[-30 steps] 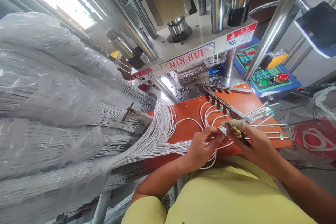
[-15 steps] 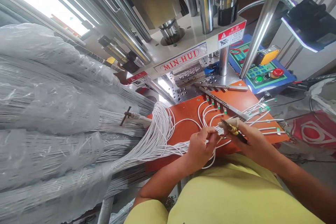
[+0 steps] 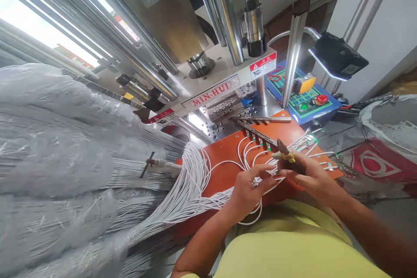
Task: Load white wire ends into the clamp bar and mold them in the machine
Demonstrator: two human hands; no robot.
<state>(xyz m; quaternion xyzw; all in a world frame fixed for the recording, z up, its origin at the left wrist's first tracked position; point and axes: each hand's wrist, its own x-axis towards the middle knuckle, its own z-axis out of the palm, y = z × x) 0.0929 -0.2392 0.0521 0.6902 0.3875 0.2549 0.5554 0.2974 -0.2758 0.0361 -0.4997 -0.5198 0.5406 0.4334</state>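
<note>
My right hand (image 3: 311,178) grips a pair of cutting pliers (image 3: 284,150) with yellow on the handles, jaws pointing up and away from me. Beside it, my left hand (image 3: 247,191) has thumb and index finger curled towards the right hand's fingertips. Whatever lies between those fingers is too small and hidden to make out. White cables (image 3: 195,182) run in a thick bundle from the left and pass under and around both hands. Several cable ends with green-and-metal connectors (image 3: 260,141) lie along a slotted metal bar (image 3: 257,131) on the orange board (image 3: 224,156).
A MIN-HUI press (image 3: 211,93) stands behind the board, its metal mould (image 3: 224,110) below the plate. At right are a blue control box (image 3: 309,106) with a red button and a lamp (image 3: 340,56). Plastic-wrapped cable bundles (image 3: 55,152) fill the left. More connector ends (image 3: 311,139) lie at the board's right.
The camera view has shifted. My left finger and thumb have straightened towards the right hand, and the pliers have turned to point more upward.
</note>
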